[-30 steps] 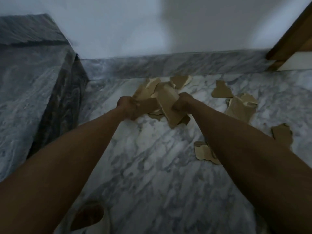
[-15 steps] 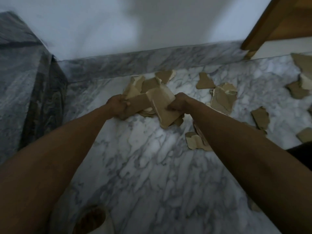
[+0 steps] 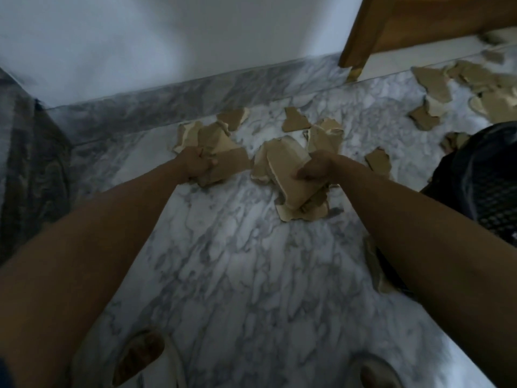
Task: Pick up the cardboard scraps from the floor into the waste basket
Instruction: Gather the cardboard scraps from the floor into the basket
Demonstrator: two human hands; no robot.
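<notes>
Open marble floor (image 3: 237, 247) between and below both forearms. Basket (image 3: 475, 175) blocks just right of right hand (image 3: 316, 169); wall (image 3: 167, 37) ahead, stone ledge (image 3: 30, 163) left of left hand (image 3: 195, 163).

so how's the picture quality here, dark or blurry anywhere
Head view: dim and bluish; the top right corner smears, so the far cardboard scraps and wooden frame lack sharp edges; the waste basket is nearly black; both hands read soft but clear.
</notes>
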